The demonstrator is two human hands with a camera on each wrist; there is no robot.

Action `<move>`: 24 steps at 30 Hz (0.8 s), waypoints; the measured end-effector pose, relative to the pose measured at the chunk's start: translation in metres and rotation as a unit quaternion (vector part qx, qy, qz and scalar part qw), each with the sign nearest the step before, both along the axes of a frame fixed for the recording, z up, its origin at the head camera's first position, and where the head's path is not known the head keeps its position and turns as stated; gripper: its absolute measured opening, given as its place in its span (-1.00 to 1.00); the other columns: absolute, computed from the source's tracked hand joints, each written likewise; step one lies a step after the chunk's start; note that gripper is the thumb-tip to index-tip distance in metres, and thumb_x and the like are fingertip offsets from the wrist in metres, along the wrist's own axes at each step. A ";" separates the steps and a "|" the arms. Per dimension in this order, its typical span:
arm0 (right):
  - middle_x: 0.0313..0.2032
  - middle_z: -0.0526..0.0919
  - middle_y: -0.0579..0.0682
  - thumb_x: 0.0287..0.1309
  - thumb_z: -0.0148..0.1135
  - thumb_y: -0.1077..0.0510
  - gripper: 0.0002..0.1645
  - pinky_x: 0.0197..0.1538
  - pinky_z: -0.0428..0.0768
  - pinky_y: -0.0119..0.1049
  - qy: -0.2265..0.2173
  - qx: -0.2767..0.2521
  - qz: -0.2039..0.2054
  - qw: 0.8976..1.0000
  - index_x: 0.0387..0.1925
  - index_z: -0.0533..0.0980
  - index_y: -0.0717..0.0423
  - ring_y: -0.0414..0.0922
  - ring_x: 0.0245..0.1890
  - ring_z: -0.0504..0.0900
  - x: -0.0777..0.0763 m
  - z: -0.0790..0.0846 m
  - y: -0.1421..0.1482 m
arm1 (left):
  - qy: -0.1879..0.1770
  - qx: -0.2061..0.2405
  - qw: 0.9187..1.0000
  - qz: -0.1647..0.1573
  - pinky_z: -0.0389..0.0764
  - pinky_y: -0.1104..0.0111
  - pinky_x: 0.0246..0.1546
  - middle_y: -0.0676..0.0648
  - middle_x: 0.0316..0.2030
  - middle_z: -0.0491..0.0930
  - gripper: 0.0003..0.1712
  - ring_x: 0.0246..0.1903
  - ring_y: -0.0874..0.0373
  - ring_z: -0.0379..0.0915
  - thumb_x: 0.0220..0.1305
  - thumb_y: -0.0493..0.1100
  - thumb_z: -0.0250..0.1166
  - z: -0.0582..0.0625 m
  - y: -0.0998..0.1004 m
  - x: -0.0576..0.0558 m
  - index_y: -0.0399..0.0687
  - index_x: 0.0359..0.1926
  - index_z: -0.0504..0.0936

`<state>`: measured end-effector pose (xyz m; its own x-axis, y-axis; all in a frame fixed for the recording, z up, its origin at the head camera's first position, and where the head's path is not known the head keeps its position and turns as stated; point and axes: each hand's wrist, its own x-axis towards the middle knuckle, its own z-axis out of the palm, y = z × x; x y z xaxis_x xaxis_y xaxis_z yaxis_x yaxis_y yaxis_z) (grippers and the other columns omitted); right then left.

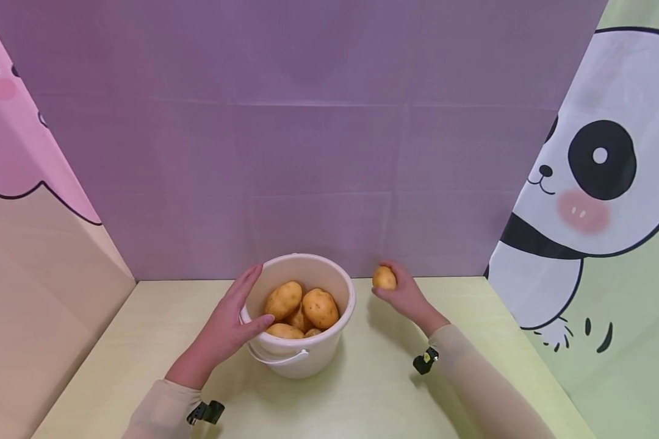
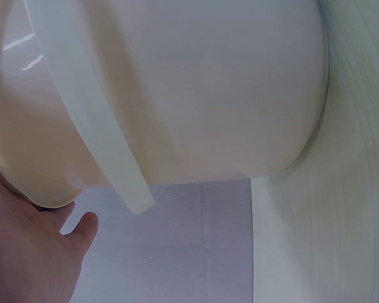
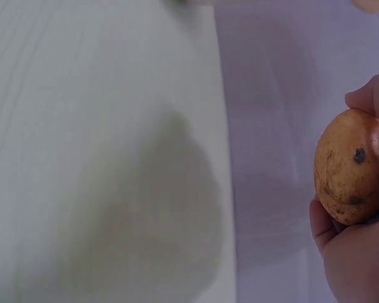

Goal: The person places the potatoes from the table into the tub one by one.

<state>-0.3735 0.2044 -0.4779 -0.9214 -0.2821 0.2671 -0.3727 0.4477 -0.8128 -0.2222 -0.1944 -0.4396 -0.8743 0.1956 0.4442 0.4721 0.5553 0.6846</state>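
My left hand (image 1: 227,329) holds the white bucket (image 1: 318,356) at its left rim, the thumb reaching over the edge and the fingers lying along the far side. Several potatoes (image 1: 321,308) are piled inside the bucket. In the left wrist view the bucket's wall (image 2: 227,95) fills most of the picture, with the hand (image 2: 35,252) at its rim. To the right of the bucket, my right hand (image 1: 409,299) grips a single potato (image 1: 384,278) between thumb and fingers, above the table. Dark spots mark this potato (image 3: 350,167) in the right wrist view.
The bucket stands on a pale wooden table (image 1: 384,390). A purple cloth backdrop (image 1: 318,152) rises behind the table's far edge. Side panels carry a pink cartoon animal (image 1: 27,134) on the left and a panda (image 1: 598,158) on the right. The bucket's handle (image 1: 280,361) hangs down in front.
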 end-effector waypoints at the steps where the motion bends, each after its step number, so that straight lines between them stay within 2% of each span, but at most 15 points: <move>1: 0.32 0.55 0.30 0.27 0.50 0.20 -0.13 0.13 0.66 -0.11 0.001 0.002 0.001 1.000 0.54 0.39 0.31 0.17 0.18 0.59 0.001 0.003 0.000 | 0.000 0.000 1.000 -0.001 0.24 -0.52 0.45 -0.28 0.73 0.07 0.17 0.65 -0.45 0.01 0.31 -0.01 0.54 0.000 0.000 0.000 -0.09 0.78 0.12; 7: 0.31 0.53 0.23 0.30 0.49 0.17 -0.13 0.00 0.68 -0.13 0.004 -0.014 0.020 1.000 0.57 0.38 0.20 0.14 0.10 0.59 0.010 0.025 -0.003 | 0.005 -0.002 1.000 -0.003 0.25 -0.52 0.44 -0.29 0.72 0.08 0.17 0.65 -0.45 0.03 0.31 -0.03 0.55 -0.001 0.000 0.000 -0.09 0.78 0.12; 15: 0.30 0.52 0.19 0.28 0.51 0.27 -0.19 0.03 0.70 -0.11 0.047 -0.027 0.068 0.996 0.52 0.44 0.10 0.10 0.09 0.60 0.023 0.054 -0.014 | 0.001 -0.001 1.000 -0.002 0.28 -0.50 0.43 -0.28 0.73 0.07 0.17 0.65 -0.45 0.03 0.32 -0.04 0.55 0.000 -0.001 0.000 -0.11 0.78 0.12; 24: 0.26 0.52 0.15 0.28 0.53 0.27 -0.19 -0.02 0.72 -0.18 0.077 -0.027 0.113 0.990 0.51 0.46 0.06 0.07 0.03 0.60 0.030 0.075 -0.025 | 0.001 -0.001 1.000 -0.002 0.31 -0.49 0.41 -0.29 0.72 0.07 0.17 0.65 -0.45 0.04 0.33 -0.01 0.55 0.001 0.000 0.001 -0.12 0.78 0.12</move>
<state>-0.3438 0.1793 -0.4029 -0.7837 -0.4575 0.4201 -0.5799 0.2968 -0.7587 -0.2216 -0.1940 -0.4382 -0.8723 0.2001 0.4461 0.4761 0.5553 0.6819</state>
